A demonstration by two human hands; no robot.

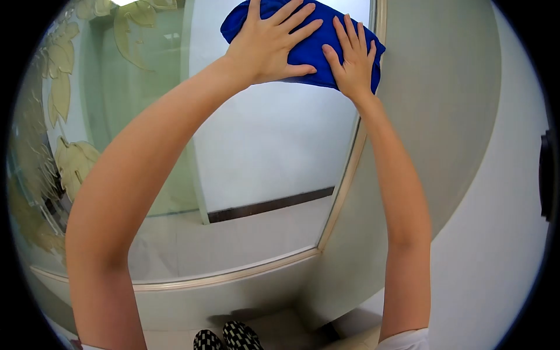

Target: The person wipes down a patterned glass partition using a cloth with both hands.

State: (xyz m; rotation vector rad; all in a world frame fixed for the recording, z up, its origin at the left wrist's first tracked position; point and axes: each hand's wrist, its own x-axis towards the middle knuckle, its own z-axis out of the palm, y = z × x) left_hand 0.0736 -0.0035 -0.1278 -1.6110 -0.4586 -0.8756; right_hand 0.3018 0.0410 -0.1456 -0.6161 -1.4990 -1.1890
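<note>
A left hand point(269, 42) and right hand point(355, 69), each grip spread, lie on a blue cloth point(307, 53) against a glass pane point(265, 149) at 12 o'clock, the cloth slanting lengthwise from 10 to 4 o'clock.

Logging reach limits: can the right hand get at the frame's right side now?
Probably yes: the right hand is spread on the cloth beside the frame. Only cloth lies between; the left hand is clear.

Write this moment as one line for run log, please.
left hand: spread on blue cloth | right hand: spread on blue cloth | blue cloth: against glass pane, at side frame
</note>
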